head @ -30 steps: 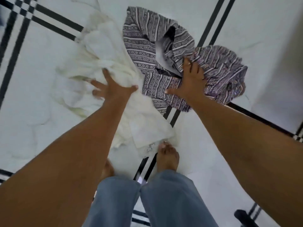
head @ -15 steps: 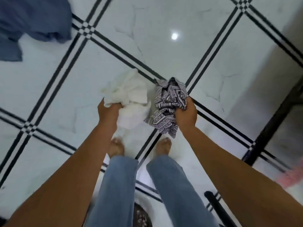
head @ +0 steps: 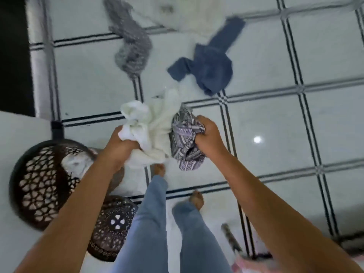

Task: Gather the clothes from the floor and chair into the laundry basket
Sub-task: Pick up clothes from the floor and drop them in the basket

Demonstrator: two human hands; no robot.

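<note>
My left hand [head: 116, 146] grips a bunched white cloth [head: 145, 125], held up in front of me. Beside it, my right hand [head: 208, 138] grips a crumpled purple patterned garment [head: 183, 138]; the two bundles touch. A dark openwork laundry basket [head: 33, 182] stands at the lower left with something white inside, just left of my left forearm. On the floor farther off lie a blue garment [head: 210, 69], a grey garment [head: 132, 48] and a blurred white cloth [head: 189, 14].
A dark patterned basket lid [head: 112, 225] lies on the floor by my left leg. White tiled floor with dark lines spreads to the right. A dark doorway [head: 13, 56] is at the upper left, a white surface [head: 17, 131] left, a dark rod [head: 230, 237] near my right foot.
Both hands closed on the clothes and lifted them off the floor. My view has swung, bringing the basket into sight at the lower left and more clothes ahead.
</note>
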